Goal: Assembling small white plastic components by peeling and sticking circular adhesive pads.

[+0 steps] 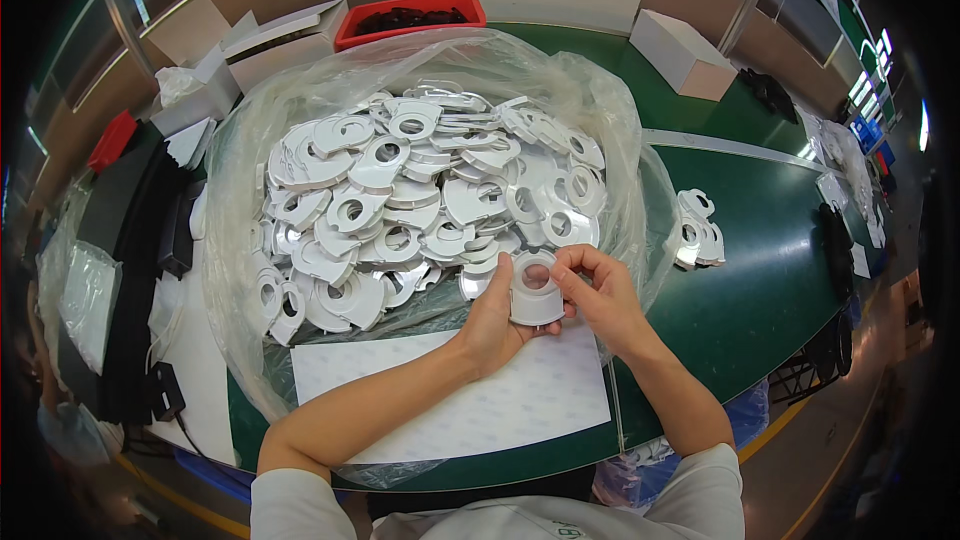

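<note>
A white plastic part (535,307) with a round hole is held between both hands above a white sheet (450,400). My left hand (492,325) is closed on its left side, with fingers passing underneath. My right hand (606,295) pinches its upper right edge between thumb and fingers. Just beyond the hands, a large heap of similar white parts (385,165) fills a clear plastic bag (620,120) spread wide on the green table (770,240). Several more such parts (697,230) lie in a small group to the right of the bag.
A red bin (478,12) of dark pieces stands behind the bag. White boxes (684,53) sit at the back right, and open cartons (285,45) at the back left. Along the left are a black adapter (165,392) with a cable and a plastic-wrapped packet (92,305).
</note>
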Action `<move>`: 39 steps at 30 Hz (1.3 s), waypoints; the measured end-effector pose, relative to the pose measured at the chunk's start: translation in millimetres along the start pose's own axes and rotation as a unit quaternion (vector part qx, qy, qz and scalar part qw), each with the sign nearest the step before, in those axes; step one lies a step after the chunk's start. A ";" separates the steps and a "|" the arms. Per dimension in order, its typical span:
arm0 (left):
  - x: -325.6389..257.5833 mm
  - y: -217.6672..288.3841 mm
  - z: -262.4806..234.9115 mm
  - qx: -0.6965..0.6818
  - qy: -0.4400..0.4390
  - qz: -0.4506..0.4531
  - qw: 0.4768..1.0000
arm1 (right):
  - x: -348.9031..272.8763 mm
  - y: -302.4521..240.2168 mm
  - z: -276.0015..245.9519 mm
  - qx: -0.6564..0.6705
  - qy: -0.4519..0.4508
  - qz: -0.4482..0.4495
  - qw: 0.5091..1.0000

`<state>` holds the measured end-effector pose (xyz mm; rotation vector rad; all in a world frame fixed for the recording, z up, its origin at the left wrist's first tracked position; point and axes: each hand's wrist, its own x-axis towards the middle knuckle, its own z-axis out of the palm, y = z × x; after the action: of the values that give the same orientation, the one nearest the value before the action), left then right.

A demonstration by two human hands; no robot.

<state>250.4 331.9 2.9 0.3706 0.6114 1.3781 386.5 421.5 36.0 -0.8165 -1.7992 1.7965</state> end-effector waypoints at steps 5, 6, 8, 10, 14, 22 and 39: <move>-0.1 -0.5 -0.3 0.001 0.003 -0.001 1.000 | 0.1 -0.1 1.0 0.009 -0.001 -0.006 1.000; -0.4 -0.6 -0.5 0.001 0.003 -0.001 1.000 | -0.1 -0.4 1.4 0.011 -0.002 -0.004 1.000; -0.6 -1.2 -1.2 0.007 0.002 0.001 1.000 | 0.2 0.2 1.9 0.015 -0.003 -0.004 1.000; 0.1 -1.7 -1.8 0.003 0.003 0.000 1.000 | 0.1 0.5 2.0 0.018 -0.002 -0.004 1.000; -0.2 -0.2 -1.0 -0.016 -0.008 0.000 1.000 | -0.1 0.3 2.4 0.012 -0.001 -0.007 1.000; 0.0 -4.0 -3.5 0.026 0.004 0.019 0.999 | 0.5 1.9 3.4 0.000 0.002 -0.020 1.000; -4.4 -1.1 1.0 0.058 0.022 0.051 0.997 | -2.8 -4.4 14.7 -0.300 0.163 -0.301 0.890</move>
<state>251.5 327.4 3.8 0.4705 0.7182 1.4547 377.9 409.1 40.1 -0.6116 -2.0816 0.6690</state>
